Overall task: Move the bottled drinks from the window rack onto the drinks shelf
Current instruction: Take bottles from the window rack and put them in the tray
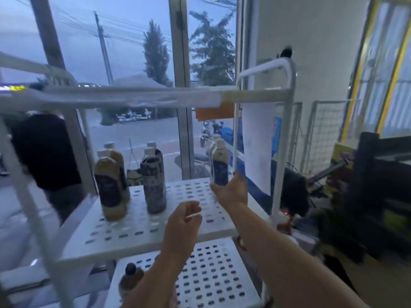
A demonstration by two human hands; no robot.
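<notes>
Stock on window rack [287, 90], a white tube frame with perforated shelves standing just inside the glass. Item in hand: white-capped bottle [219, 165] with dark label, upright at the right edge of the middle shelf [142, 221], beside the rack's right post. Right hand [231, 192] reaches in from below and wraps fingers and thumb round the bottle's lower part, a low grip that would suit drawing it out beneath the top rail. Whether its base rests on the shelf or is just lifted cannot be told. A second cap shows close behind it, too blurred to describe. Left hand [184, 221] hovers over the front middle of the shelf, fingers loosely curled, holding nothing, probably placed to take the next bottle. Also on this shelf: two tan bottles [109, 187] at left, one behind the other, and two dark bottles [153, 183] just right of them, likewise in file. All are upright and stand well apart from the gripped one. Lower shelf [211, 285]: one brown bottle [131, 278] with dark cap at front left. Drinks shelf: not identifiable in view. Judgement: several bottles are left to move, so the task is far from done.
</notes>
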